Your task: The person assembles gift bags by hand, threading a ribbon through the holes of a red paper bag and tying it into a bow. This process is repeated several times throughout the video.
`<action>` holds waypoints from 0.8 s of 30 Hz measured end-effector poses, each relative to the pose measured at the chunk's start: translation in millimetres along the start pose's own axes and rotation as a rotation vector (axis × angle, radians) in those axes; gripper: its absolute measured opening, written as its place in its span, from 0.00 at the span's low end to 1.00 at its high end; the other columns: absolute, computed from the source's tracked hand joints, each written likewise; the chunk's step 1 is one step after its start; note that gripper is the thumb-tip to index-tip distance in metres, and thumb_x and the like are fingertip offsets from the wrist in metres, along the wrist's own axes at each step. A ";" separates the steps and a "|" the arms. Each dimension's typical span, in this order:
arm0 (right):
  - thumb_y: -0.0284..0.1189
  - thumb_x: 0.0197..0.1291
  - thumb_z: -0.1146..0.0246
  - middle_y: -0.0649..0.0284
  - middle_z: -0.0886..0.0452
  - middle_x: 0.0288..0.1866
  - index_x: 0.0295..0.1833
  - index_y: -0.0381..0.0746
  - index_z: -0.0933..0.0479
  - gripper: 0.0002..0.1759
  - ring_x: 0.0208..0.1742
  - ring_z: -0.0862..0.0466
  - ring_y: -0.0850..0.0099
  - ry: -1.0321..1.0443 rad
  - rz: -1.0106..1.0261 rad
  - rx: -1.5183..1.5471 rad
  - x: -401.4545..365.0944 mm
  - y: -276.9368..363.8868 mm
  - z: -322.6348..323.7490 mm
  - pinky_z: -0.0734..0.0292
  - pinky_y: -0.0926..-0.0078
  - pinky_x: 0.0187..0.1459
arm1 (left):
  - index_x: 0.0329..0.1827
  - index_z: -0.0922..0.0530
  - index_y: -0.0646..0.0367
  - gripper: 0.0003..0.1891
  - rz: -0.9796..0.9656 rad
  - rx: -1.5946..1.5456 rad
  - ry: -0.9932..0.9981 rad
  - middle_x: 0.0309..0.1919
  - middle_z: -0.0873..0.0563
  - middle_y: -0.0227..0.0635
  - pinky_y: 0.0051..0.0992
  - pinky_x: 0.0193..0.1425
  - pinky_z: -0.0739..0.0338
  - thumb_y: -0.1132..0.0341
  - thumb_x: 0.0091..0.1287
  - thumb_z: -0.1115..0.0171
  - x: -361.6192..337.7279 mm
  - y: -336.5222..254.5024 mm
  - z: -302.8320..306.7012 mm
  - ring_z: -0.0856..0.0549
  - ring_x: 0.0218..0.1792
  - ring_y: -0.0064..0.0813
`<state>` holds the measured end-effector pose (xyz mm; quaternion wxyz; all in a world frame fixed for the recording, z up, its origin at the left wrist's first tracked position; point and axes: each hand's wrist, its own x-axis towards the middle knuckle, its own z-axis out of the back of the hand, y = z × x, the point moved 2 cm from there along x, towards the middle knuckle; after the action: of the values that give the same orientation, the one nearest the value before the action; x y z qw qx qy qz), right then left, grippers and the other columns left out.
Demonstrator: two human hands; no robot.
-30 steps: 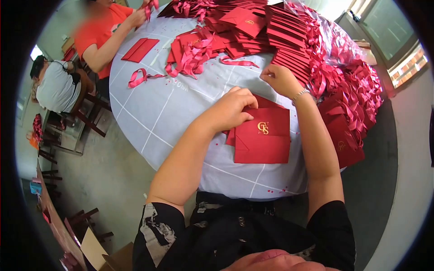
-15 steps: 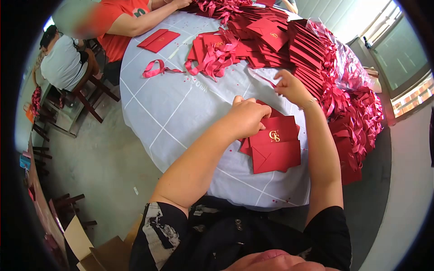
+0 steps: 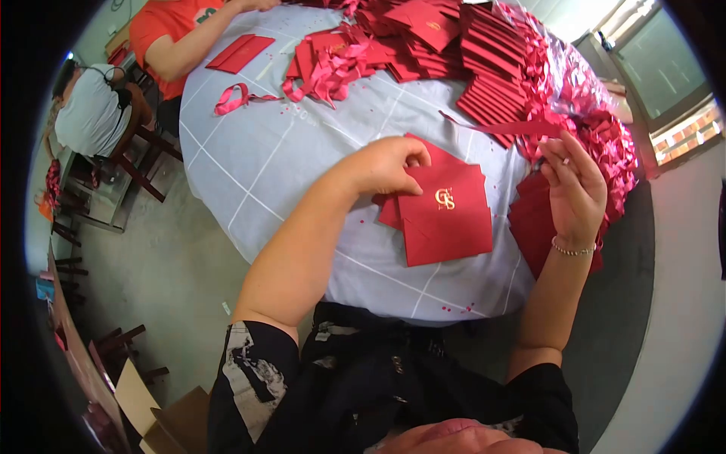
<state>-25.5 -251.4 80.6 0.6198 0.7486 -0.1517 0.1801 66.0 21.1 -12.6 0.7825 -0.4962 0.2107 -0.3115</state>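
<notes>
A red envelope (image 3: 446,219) with a gold monogram lies on top of other red envelopes near the table's front edge. My left hand (image 3: 389,168) is closed at its upper left corner, thumb on the front face. To the right, my right hand (image 3: 576,189) is raised with its fingers pinched together at the end of a dark red ribbon (image 3: 514,127). The ribbon stretches leftward from the fingertips, its far end loose over the tablecloth. A beaded bracelet circles the right wrist.
Rows of stacked red envelopes (image 3: 491,57) and heaped ribbons (image 3: 605,144) cover the table's far and right sides. A ribbon loop (image 3: 234,98) and another envelope (image 3: 240,53) lie at the left. A person in an orange top (image 3: 170,38) works across the round table (image 3: 227,166).
My right hand has moved right and nearer to me, drawing the ribbon along. The top envelope, beside my left hand, now lies flatter with its lower fold less raised. The view has shifted slightly.
</notes>
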 end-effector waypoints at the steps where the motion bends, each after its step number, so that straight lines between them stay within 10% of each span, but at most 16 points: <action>1: 0.16 0.69 0.44 0.52 0.14 0.52 0.64 0.26 0.25 0.18 0.51 0.12 0.65 0.014 -0.075 -0.151 0.2 -2.0 -4.7 0.16 0.76 0.51 | 0.49 0.19 0.61 0.21 -0.005 -0.021 0.006 0.41 0.16 0.31 0.26 0.53 0.22 0.74 0.51 0.22 -0.3 0.6 0.3 0.19 0.45 0.24; 5: 0.22 0.65 0.35 0.61 0.15 0.36 0.48 0.33 0.14 0.09 0.36 0.15 0.74 0.174 -0.246 -0.731 4.0 -27.4 -39.9 0.20 0.77 0.39 | 0.50 0.19 0.61 0.21 0.017 -0.035 0.019 0.42 0.17 0.28 0.24 0.55 0.23 0.77 0.52 0.24 -1.0 -3.7 -1.7 0.20 0.46 0.22; 7: 0.24 0.61 0.32 0.57 0.16 0.39 0.42 0.32 0.15 0.07 0.42 0.16 0.64 0.353 0.167 -0.949 6.9 -51.1 -53.8 0.21 0.70 0.43 | 0.50 0.19 0.61 0.21 0.033 -0.020 0.021 0.42 0.17 0.28 0.24 0.54 0.23 0.78 0.52 0.25 -2.2 -6.0 -3.3 0.20 0.46 0.22; 24: 0.23 0.60 0.30 0.54 0.17 0.35 0.38 0.28 0.19 0.07 0.38 0.17 0.62 0.452 -0.021 -0.880 -4.3 -77.6 -44.7 0.21 0.69 0.43 | 0.48 0.18 0.61 0.17 -0.035 0.073 0.130 0.34 0.20 0.25 0.21 0.41 0.25 0.76 0.55 0.26 -7.8 -23.6 -7.5 0.24 0.35 0.18</action>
<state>1.9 -193.1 18.3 0.8963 0.3596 -0.0676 0.2503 49.1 14.3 5.8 0.7792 -0.4496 0.2408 -0.3643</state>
